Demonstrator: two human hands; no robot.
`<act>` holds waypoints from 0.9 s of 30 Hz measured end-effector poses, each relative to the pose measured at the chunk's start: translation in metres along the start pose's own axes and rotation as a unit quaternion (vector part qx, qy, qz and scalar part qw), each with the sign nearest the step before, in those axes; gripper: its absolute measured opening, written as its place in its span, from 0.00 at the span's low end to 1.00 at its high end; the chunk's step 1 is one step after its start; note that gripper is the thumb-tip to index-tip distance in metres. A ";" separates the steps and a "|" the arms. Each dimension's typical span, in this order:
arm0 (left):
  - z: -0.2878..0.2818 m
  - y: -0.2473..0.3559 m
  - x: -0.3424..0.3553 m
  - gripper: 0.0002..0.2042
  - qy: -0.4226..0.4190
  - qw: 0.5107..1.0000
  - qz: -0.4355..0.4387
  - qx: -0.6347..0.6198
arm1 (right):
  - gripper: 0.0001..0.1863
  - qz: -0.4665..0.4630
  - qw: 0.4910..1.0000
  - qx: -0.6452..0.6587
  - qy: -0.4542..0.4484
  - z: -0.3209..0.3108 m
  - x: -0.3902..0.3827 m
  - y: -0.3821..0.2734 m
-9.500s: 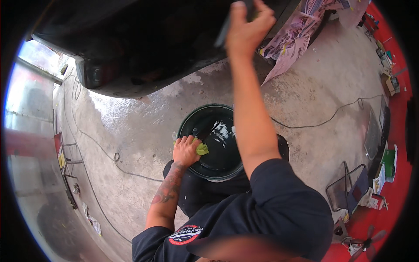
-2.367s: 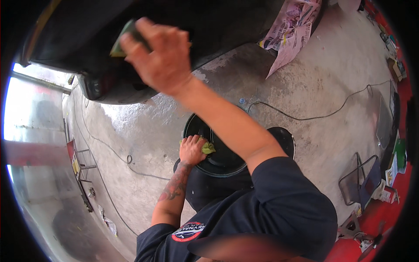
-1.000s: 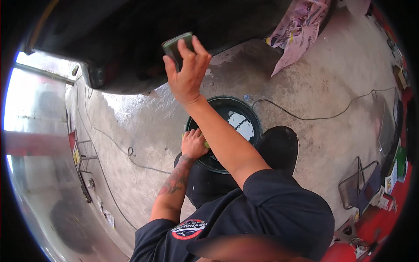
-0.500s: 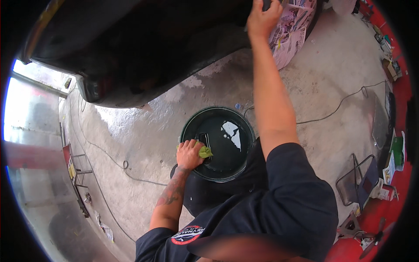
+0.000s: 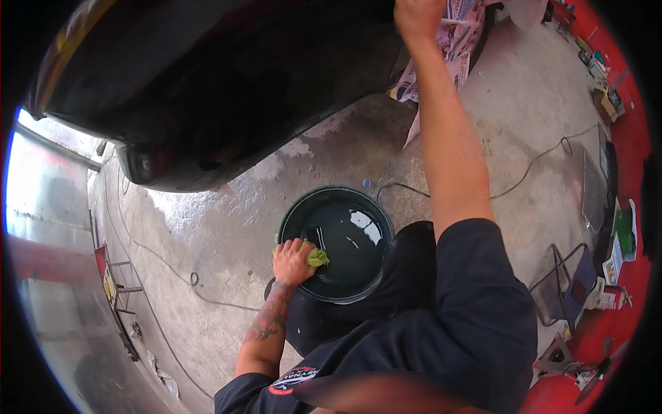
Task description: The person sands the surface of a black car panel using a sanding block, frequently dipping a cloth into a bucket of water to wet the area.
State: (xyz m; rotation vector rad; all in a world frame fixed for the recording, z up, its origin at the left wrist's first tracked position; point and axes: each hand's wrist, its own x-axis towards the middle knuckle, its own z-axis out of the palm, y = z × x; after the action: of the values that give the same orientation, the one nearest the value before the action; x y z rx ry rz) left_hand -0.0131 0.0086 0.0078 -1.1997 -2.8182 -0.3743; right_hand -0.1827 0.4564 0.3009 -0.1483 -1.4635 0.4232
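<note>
My left hand (image 5: 294, 262) is closed on a crumpled yellow-green cloth (image 5: 318, 257) at the left rim of a round dark tub (image 5: 284, 222) of water. A dark rectangular shape shows in the water beside the cloth; I cannot tell if it is an object or a reflection. The tub stands between my knees. My right arm reaches far forward, and my right hand (image 5: 419, 19) is at the top edge of the view, against a glossy black car body (image 5: 227, 83). Its fingers are mostly cut off, and what they hold is hidden.
Printed newspaper sheets (image 5: 456, 52) cover part of the car beside my right forearm. A thin hose or cable (image 5: 520, 181) runs over the concrete floor, another (image 5: 194, 279) at left. A folding chair (image 5: 569, 290) and assorted items line the red edge at right.
The tub and car sit lower in view as the camera has shifted. My right hand has slid partly past the top edge, hiding the dark piece seen in it earlier. The left keeps the cloth.
</note>
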 end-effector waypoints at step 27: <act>0.002 0.000 0.001 0.21 -0.018 1.000 -0.003 0.006 | 0.21 0.163 0.985 0.054 0.027 0.007 0.027 0.002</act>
State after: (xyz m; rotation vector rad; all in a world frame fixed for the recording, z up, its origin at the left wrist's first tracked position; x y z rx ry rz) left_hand -0.0141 0.0098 0.0056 -1.2095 -2.8511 -0.3398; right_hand -0.1885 0.4667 0.3266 -0.3122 -1.3628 0.7574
